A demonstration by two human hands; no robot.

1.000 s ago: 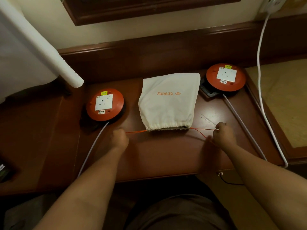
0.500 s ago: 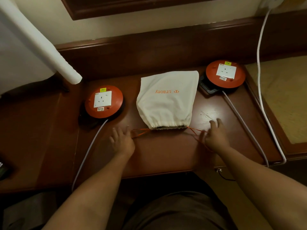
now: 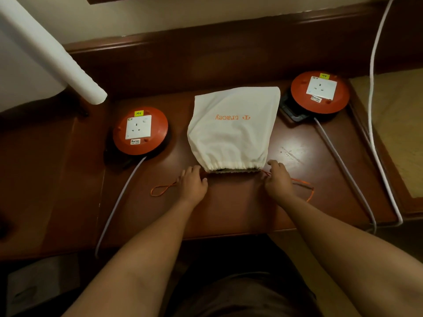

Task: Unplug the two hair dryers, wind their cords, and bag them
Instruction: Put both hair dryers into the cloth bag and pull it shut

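Cream cloth bag (image 3: 231, 131), gathered mouth near the wooden desk (image 3: 240, 209) edge. Left hand (image 3: 192, 185) and right hand (image 3: 278, 180) flank it; grip on orange drawstring (image 3: 299, 180) indeterminate.

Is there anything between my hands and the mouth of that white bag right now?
Nothing visible. The left hand and right hand sit at either end of the white bag mouth, with only the orange drawstring lying loose beside them.
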